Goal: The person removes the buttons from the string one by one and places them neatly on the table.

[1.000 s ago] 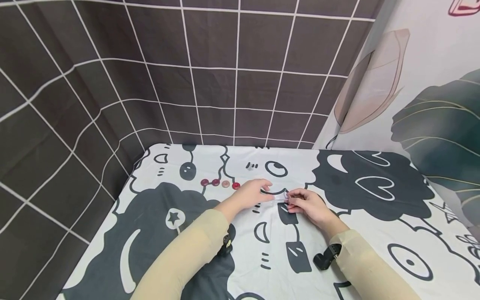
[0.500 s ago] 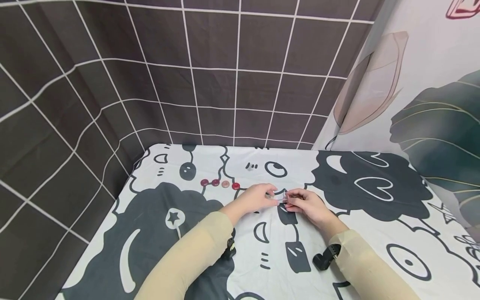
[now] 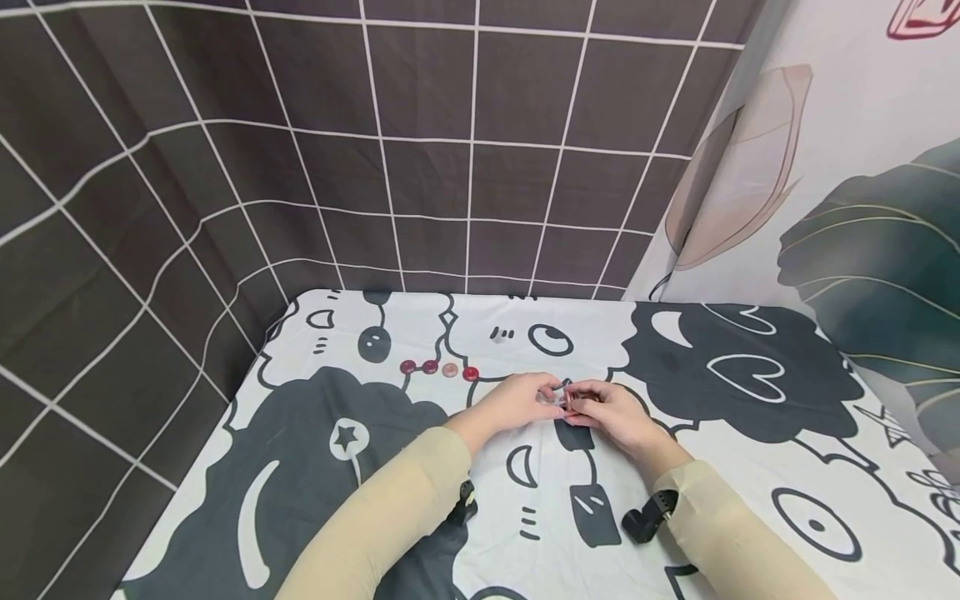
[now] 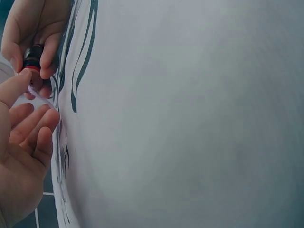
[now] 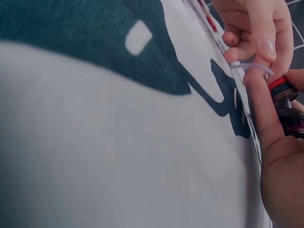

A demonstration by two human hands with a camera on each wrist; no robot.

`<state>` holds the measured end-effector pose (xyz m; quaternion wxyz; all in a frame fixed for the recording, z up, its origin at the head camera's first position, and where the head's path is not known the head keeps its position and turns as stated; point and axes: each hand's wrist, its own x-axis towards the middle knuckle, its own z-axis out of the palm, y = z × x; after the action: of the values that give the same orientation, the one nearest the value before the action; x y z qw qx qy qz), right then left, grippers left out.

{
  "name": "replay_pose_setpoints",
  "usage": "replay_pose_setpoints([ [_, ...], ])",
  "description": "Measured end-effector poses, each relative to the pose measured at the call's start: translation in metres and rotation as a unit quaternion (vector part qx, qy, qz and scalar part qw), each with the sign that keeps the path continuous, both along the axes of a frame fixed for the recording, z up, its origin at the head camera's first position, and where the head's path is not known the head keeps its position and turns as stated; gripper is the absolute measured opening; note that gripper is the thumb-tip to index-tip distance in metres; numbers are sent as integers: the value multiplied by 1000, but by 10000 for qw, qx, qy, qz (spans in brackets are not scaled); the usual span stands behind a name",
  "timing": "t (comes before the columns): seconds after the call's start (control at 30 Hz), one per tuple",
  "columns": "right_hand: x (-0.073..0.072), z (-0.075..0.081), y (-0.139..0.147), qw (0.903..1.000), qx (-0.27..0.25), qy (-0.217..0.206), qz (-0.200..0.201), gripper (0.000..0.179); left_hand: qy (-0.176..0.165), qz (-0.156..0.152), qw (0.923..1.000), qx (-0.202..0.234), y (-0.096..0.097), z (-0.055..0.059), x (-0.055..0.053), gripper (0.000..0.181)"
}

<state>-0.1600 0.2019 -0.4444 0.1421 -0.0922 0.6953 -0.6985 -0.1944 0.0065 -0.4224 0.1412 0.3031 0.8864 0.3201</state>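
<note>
My right hand grips a short stack of round buttons, dark ones with a bright red rim near one end. In the left wrist view that stack sits between the right hand's fingers, a pinkish button face at its end. A thin pale lilac cord comes out of the end and curves to the fingers of my left hand. The left thumb touches the end button, the other fingers loosely bent below it. I cannot tell whether the left hand pinches the cord.
Several loose buttons lie in a row left of the hands, among them a pink button and a red button. The cloth under them is white with black cartoon prints. A dark checked curtain hangs behind.
My left hand has moved right and slightly nearer, up against the right hand. The stretch of cord between them has shortened. The right hand and the loose buttons stay about in place.
</note>
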Motion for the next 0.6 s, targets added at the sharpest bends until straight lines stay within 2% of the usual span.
replay_pose_setpoints([
  [0.3,-1,-1,-4,10000,-5,-71,-40,43,-118,92,9996,227,1,-2,1,40],
  [0.6,-2,0,-5,9998,-149,-92,-2,40,95,99,9991,396,0,-4,0,29],
])
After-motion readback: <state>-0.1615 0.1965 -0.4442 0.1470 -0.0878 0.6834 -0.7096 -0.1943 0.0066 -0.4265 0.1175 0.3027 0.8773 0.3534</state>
